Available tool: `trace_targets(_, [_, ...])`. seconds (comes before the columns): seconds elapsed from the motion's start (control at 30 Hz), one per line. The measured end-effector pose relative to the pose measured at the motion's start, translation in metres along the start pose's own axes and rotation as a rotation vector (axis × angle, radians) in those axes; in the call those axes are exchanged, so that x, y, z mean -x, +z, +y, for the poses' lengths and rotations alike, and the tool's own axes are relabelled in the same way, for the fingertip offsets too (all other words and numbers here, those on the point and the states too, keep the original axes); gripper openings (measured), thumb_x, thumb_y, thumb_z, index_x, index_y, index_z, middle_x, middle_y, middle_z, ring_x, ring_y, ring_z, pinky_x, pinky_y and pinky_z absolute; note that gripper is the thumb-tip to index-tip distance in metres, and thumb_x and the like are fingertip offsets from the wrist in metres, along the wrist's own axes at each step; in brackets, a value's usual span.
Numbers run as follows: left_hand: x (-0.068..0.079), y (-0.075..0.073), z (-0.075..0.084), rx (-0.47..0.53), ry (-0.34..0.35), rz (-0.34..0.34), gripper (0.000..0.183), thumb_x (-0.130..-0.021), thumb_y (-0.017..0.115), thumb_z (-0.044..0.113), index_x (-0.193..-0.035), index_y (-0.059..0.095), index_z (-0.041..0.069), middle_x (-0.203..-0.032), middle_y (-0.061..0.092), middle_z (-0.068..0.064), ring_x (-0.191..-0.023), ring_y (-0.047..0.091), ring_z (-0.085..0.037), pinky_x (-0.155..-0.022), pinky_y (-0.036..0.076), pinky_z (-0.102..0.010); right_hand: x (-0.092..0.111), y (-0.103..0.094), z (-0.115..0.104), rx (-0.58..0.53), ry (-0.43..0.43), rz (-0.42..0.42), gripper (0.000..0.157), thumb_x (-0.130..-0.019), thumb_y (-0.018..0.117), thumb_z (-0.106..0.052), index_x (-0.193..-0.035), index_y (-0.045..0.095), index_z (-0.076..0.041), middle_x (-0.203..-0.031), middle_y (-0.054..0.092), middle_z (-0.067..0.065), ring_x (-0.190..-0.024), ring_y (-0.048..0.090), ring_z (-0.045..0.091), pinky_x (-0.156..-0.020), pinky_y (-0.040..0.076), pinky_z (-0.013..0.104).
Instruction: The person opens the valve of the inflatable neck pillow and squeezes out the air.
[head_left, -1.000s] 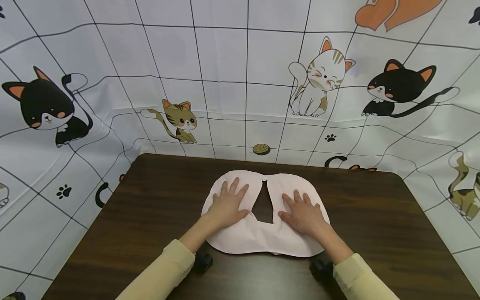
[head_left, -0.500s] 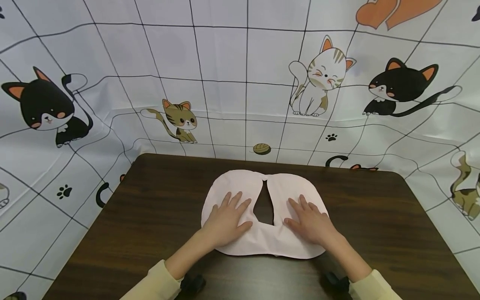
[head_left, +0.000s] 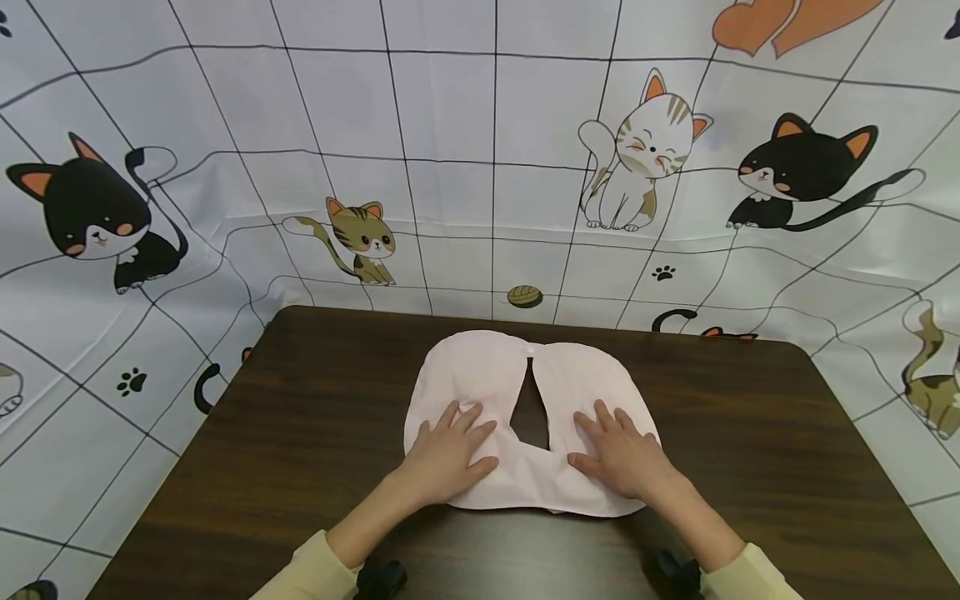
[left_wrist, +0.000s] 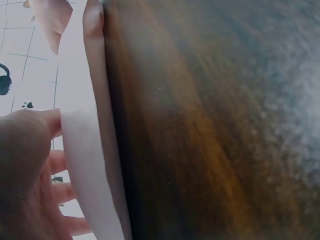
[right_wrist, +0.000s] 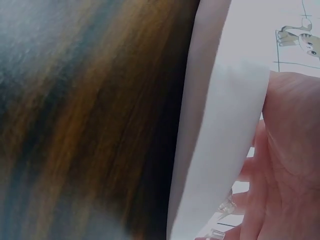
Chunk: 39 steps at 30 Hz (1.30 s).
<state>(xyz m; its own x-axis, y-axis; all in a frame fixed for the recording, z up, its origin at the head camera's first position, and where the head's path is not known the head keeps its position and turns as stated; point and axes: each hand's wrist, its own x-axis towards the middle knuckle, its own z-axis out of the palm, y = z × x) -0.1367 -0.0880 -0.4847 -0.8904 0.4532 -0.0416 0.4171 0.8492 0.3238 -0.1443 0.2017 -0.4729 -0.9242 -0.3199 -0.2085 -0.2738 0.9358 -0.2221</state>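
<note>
A pale pink, soft-looking U-shaped cushion (head_left: 476,371) lies on the dark wooden table, its two rounded lobes meeting at the far side around a narrow opening. My left hand (head_left: 444,457) rests on the left lobe with fingers spread. On the right lobe, my right hand (head_left: 624,452) rests palm down, fingers also spread. From the left wrist, the near edge of the cushion (left_wrist: 82,130) shows thick and folded under, with fingertips touching its top. In the right wrist view a small clear plastic piece (right_wrist: 216,233) shows near the fingers.
The dark wooden table (head_left: 322,392) spreads around the cushion. Behind it hangs a white sheet (head_left: 442,192) with a grid and printed cats. Dark objects (head_left: 381,577) show beneath both wrists, partly hidden by the sleeves.
Both hands have slid toward the near side across the cushion, staying flat on it. The cushion's far edge now stands slightly higher in view.
</note>
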Motion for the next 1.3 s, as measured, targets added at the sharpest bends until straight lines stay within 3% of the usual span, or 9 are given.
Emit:
trace_targets(0.37, [0.002,0.003,-0.001,-0.059,0.008,-0.01,0.054,-0.099,0.063,0.048,-0.143,0.062,0.017,-0.16,0.042,-0.009,-0.149,0.029,-0.042,-0.099,0.031,-0.08,0.006,0.005,-0.001,0.139,-0.031,0.013,0.071,-0.099,0.061,-0.051,-0.154,0.046,-0.009,-0.158,0.037,0.027,-0.14,0.036,0.052,-0.093,0.036,0.079])
trace_targets(0.63, [0.002,0.005,0.0,-0.1,0.008,-0.001,0.055,-0.097,0.064,0.048,-0.142,0.062,0.017,-0.16,0.042,-0.009,-0.149,0.029,-0.043,-0.098,0.031,-0.081,0.007,0.009,0.001,0.145,-0.03,0.033,0.071,-0.1,0.06,-0.052,-0.154,0.045,-0.01,-0.158,0.036,0.026,-0.141,0.035,0.051,-0.087,0.039,0.08])
trace_targets(0.87, [0.002,0.009,0.001,-0.129,0.003,0.003,0.055,-0.097,0.065,0.048,-0.143,0.062,0.018,-0.16,0.041,-0.009,-0.149,0.03,-0.042,-0.098,0.032,-0.08,0.006,0.008,0.002,0.136,-0.03,0.029,0.071,-0.099,0.059,-0.053,-0.154,0.046,-0.01,-0.157,0.038,0.027,-0.141,0.036,0.052,-0.09,0.038,0.079])
trace_targets(1.1, [0.009,0.01,0.0,-0.129,0.015,-0.02,0.058,-0.098,0.063,0.047,-0.148,0.057,0.019,-0.163,0.036,-0.01,-0.15,0.028,-0.043,-0.102,0.032,-0.077,0.012,0.01,0.003,0.131,-0.058,0.166,0.063,-0.099,0.062,-0.048,-0.146,0.056,-0.008,-0.154,0.044,0.026,-0.136,0.045,0.049,-0.1,0.033,0.077])
trace_targets(1.3, [0.023,-0.002,0.007,-0.083,0.023,-0.002,0.059,-0.097,0.065,0.045,-0.149,0.056,0.018,-0.162,0.038,-0.012,-0.148,0.031,-0.042,-0.102,0.035,-0.074,0.025,0.01,-0.002,0.134,-0.124,0.309,0.063,-0.099,0.064,-0.045,-0.146,0.055,-0.004,-0.154,0.046,0.023,-0.136,0.048,0.045,-0.105,0.037,0.068])
